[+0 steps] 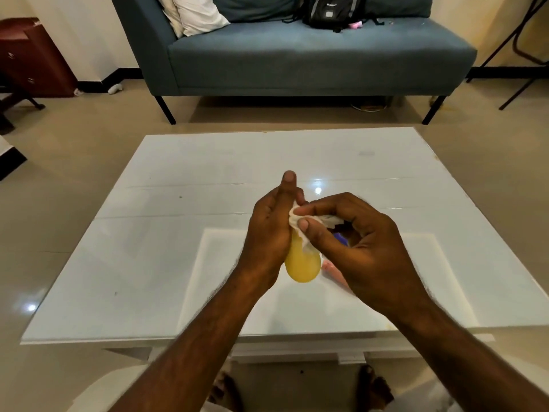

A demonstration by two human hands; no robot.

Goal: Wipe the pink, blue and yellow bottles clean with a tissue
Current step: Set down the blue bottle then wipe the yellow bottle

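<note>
My left hand (271, 230) grips the yellow bottle (303, 264) above the white table, base toward me; its upper part is hidden by the hand and tissue. My right hand (353, 245) pinches a crumpled white tissue (300, 224) against the bottle's upper side. Behind my right hand, a bit of the blue bottle (340, 237) shows through the fingers. A sliver of the pink bottle (328, 266) lies on the table just under my right palm. Both are mostly hidden.
The glossy white table (166, 233) spans the middle of the view, with a paler square panel (225, 292) under my hands. Beyond it stands a blue sofa (312, 60) with a white cushion and a black backpack (332, 10).
</note>
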